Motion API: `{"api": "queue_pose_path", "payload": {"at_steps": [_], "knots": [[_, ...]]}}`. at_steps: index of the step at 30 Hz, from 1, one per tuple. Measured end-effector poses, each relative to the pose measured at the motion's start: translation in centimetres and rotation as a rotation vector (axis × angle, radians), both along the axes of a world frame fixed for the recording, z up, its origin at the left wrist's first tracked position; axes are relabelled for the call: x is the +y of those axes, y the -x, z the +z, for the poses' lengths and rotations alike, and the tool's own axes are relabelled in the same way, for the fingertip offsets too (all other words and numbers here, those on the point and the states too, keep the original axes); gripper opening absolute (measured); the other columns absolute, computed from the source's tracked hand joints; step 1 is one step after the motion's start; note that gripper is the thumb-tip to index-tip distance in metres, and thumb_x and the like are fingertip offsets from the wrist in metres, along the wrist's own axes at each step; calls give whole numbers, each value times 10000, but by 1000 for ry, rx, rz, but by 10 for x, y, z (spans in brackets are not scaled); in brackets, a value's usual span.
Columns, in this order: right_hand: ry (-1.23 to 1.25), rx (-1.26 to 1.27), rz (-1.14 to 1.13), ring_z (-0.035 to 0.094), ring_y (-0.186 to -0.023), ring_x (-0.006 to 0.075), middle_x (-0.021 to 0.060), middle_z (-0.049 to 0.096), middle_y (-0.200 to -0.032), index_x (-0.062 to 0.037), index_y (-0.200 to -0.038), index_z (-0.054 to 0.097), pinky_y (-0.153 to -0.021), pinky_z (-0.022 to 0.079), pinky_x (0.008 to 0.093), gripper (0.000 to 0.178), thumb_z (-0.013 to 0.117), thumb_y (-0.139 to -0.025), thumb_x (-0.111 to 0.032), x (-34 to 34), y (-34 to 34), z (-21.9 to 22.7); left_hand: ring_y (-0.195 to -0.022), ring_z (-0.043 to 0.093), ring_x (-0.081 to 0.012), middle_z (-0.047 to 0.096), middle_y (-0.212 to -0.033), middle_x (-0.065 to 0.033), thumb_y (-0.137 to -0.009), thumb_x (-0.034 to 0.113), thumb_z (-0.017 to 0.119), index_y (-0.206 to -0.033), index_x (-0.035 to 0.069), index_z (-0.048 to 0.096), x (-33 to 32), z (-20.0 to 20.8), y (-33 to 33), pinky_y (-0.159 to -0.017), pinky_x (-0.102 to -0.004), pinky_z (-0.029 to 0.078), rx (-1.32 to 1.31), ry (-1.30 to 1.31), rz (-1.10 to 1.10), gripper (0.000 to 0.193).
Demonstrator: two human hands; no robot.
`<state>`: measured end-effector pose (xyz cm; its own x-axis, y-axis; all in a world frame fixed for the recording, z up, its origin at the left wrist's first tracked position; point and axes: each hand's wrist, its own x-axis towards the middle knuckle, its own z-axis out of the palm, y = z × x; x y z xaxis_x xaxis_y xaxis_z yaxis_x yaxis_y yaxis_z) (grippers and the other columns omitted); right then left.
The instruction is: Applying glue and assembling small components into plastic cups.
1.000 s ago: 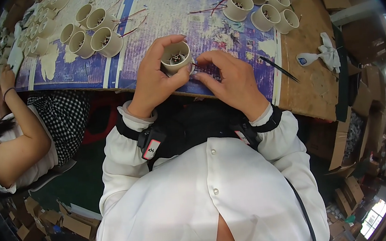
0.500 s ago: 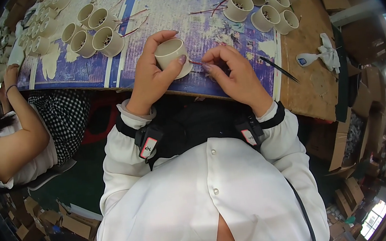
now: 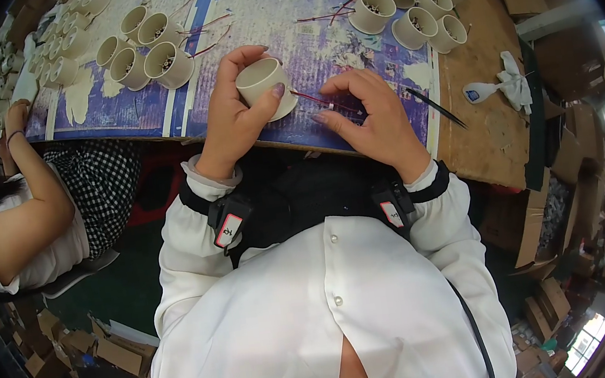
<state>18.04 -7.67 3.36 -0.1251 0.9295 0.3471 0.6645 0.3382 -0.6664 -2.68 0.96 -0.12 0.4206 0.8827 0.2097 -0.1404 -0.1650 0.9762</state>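
Observation:
My left hand is wrapped round a cream plastic cup-shaped housing with a flared rim at its base, tilted slightly at the table's front edge. From its right side comes a thin red and dark wire lead, with a small pale connector at its end. Beside that lead is my right hand, thumb and fingers spread apart, holding nothing. The fingertips are near the connector. Inside the held housing I see only a smooth pale surface.
Similar housings with wires stand at the left, and another cluster at the back right. Black tweezers and a white cloth-wrapped bottle lie at the right. A co-worker's arm reaches the table at the left.
My right fingers have opened and let go of the wire lead, which now shows more of its length. My left hand has shifted slightly left with the housing.

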Motion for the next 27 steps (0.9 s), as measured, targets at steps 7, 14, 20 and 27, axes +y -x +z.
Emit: {"api": "queue_pose_path", "payload": {"at_steps": [7,14,20,27], "knots": [[-162,98,-66,607,-793,271,80,650,-885,-42,-947,649,-751,479,334,150,717,-814,-46,9,25,-7,-1050,585,-157,595,-1181,-83,-838,141,727,-1313,49,465,-3,-1,0,-906,-306,488,76,-57,-6,551],[-256,12,-55,607,-784,275,73,636,-849,-54,-913,668,-752,480,367,130,706,-794,-17,10,26,-12,-1048,583,-149,599,-1181,-74,-847,100,702,-1298,49,478,-7,1,-2,-909,-299,484,19,-73,7,507],[-342,-181,-35,595,-792,265,54,624,-843,-84,-943,694,-762,479,389,211,709,-743,-18,6,20,-18,-1133,572,-191,568,-1261,-111,-841,4,657,-1277,30,477,-6,7,3,-975,-322,458,115,-41,-104,473],[-315,-310,-27,587,-863,238,21,611,-878,-113,-956,722,-817,468,386,267,671,-706,-36,0,19,-19,-1016,602,-342,614,-1101,-132,-720,33,700,-1094,47,558,-11,8,-1,-911,-378,470,383,-574,85,401]]}}
